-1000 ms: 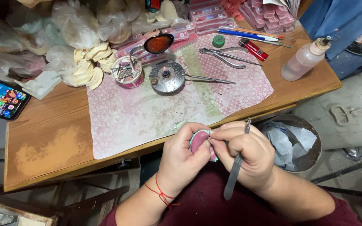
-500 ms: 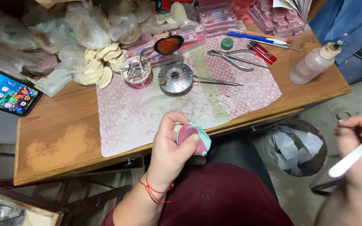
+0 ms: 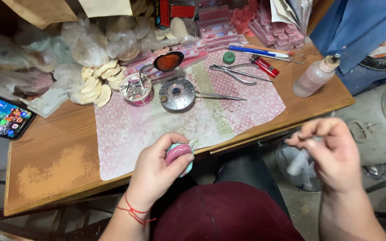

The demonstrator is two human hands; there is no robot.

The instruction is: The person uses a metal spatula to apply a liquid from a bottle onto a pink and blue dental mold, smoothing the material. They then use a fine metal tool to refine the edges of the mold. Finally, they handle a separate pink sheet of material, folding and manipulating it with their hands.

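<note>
My left hand point(image 3: 159, 172) grips a small pink and teal rounded piece point(image 3: 178, 154) at the near edge of the wooden table point(image 3: 54, 147). A red thread is tied round that wrist. My right hand point(image 3: 331, 154) is out to the right, off the table and over a metal bin point(image 3: 287, 163). It holds a pale flat file-like tool point(image 3: 301, 158), blurred by motion. The two hands are well apart.
A pink patterned cloth point(image 3: 126, 129) covers the table's middle. On it lie a round metal burner point(image 3: 177, 93), a cup of small bits point(image 3: 136, 89), tweezers point(image 3: 222, 96) and pliers point(image 3: 233, 71). A squeeze bottle point(image 3: 313, 78) stands at right, a phone point(image 3: 1, 118) at left, plastic bags behind.
My right hand left the pink piece and swung out to the right with the file, then rose over the bin. My left hand kept the piece near the table edge.
</note>
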